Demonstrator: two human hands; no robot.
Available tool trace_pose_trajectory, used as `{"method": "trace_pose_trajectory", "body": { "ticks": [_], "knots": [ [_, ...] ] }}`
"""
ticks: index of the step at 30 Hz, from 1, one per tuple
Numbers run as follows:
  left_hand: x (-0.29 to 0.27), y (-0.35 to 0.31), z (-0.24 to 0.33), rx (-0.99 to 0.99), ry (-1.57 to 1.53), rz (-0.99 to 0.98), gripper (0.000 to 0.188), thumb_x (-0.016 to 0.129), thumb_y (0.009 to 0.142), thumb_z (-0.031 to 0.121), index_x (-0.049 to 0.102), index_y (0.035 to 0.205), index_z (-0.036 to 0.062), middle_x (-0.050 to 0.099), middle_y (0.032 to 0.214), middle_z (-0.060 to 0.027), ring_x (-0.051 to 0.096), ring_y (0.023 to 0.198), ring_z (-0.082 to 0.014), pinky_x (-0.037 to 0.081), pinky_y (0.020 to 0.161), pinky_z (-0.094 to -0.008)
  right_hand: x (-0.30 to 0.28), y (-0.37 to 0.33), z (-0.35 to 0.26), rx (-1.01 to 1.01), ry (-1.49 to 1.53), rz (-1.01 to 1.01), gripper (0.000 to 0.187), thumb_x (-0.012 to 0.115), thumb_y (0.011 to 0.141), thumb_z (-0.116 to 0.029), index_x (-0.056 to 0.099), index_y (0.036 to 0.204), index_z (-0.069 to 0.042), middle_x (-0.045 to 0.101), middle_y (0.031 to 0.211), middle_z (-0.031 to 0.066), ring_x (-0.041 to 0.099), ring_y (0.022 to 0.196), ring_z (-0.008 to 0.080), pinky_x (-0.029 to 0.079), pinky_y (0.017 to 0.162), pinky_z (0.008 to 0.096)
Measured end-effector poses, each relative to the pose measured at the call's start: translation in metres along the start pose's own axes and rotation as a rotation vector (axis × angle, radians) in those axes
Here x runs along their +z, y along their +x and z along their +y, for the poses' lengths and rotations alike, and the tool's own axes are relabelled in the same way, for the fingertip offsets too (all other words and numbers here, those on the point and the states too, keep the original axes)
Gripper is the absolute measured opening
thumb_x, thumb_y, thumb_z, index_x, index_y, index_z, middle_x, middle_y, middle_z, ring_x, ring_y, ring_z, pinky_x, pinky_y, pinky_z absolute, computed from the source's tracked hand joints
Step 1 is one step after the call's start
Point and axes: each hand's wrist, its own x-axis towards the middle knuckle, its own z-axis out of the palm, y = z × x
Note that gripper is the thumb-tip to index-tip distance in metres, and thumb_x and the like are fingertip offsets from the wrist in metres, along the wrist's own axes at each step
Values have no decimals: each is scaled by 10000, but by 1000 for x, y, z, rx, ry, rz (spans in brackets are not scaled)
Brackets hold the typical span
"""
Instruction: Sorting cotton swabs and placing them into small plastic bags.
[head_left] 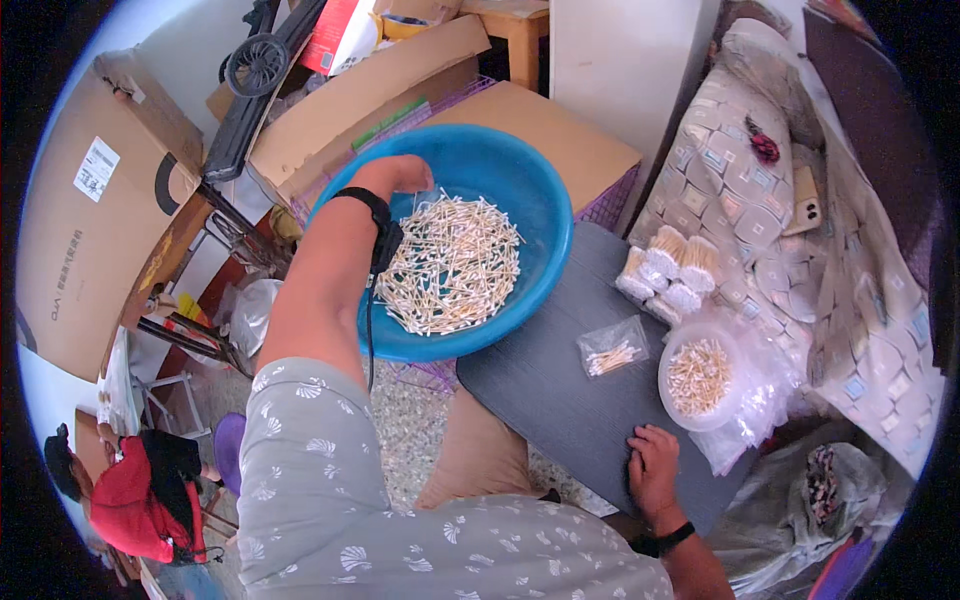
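Observation:
A large blue basin holds a wide heap of loose cotton swabs with white tips. My left hand reaches over the far left inside of the basin, its fingers curled inward. A thin pale stick shows just below them, but what the fingers hold is too small to make out. My right hand lies on a dark grey board, fingers loosely spread and nothing in them. Ahead of it are a small clear bag of swabs and a round white tub full of swabs.
Bundled swabs are stacked behind the tub, beside clear plastic bags. A patterned cloth-covered seat at the right bears a phone. Cardboard boxes stand behind the basin. Another person in red is at the lower left.

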Motion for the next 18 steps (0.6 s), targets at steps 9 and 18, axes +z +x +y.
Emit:
{"method": "trace_pose_trajectory", "body": {
  "ticks": [9,18],
  "knots": [
    [26,9,12,-113,-13,6,348,562,827,248,663,1125,99,665,1108,-100,616,973,-271,468,832,-430,-7,6,-7,51,-23,-8,231,592,739,41,600,945,-63,588,1080,116,528,1059,348,406,919,454],
    [-16,-59,21,8,-232,192,189,656,830,242,715,879,69,688,792,-43,598,724,-137,482,677,-328,-4,1,-6,47,-2,5,253,595,731,-2,612,971,-79,579,1121,110,507,1110,343,374,965,466]
  ]
}}
